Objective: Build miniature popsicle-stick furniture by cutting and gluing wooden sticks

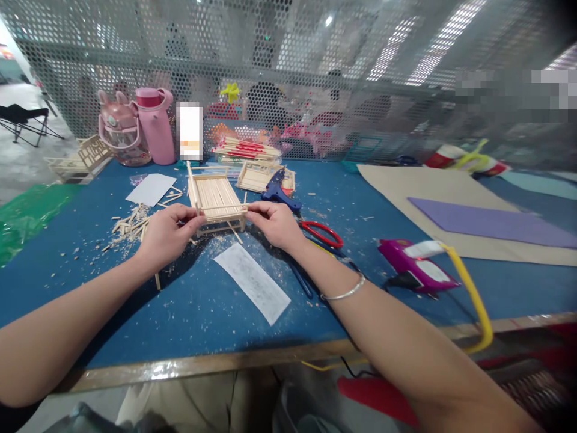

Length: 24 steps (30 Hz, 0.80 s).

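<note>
A small bed-like frame built of thin wooden sticks (216, 191) stands on the blue table between my hands. My left hand (169, 231) pinches the left end of a thin wooden stick (224, 209) lying across the frame's near side. At the stick's right end, the fingertips of my right hand (276, 224) are closed on it. Whether this stick is fixed to the frame, I cannot tell. Loose stick offcuts (130, 225) are heaped by my left hand. A blue glue gun (280, 191) lies just beyond my right hand, and red-handled scissors (322, 233) are beside my right wrist.
A sheet of sandpaper (255, 282) lies in front of the frame. Behind it are a second stick piece (252, 177), bundled sticks (246, 149) and two pink bottles (155, 129). On the right are a magenta tool (417, 264) with a yellow cord and purple foam (487, 222). Perforated metal screens the back.
</note>
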Each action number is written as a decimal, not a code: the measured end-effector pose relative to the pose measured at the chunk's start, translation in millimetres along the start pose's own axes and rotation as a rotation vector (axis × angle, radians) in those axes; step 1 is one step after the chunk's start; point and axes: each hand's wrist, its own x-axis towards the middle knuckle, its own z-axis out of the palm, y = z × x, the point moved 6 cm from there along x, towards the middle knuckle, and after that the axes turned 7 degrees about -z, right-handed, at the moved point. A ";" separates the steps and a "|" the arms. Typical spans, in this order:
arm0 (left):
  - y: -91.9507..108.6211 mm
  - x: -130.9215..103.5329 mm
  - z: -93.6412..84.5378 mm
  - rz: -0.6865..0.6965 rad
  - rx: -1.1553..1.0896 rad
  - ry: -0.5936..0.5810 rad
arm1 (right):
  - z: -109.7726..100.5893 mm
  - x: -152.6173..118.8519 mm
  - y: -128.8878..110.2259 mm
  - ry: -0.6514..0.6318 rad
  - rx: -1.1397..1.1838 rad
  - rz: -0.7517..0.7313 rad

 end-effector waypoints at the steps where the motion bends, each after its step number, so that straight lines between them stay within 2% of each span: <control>1: 0.2 -0.1 0.0 0.000 -0.003 -0.002 | 0.0 -0.2 -0.1 -0.001 0.003 0.002; 24: -0.7 -0.2 -1.1 -0.012 -0.022 -0.019 | 5.7 0.1 -0.2 -0.029 0.066 0.021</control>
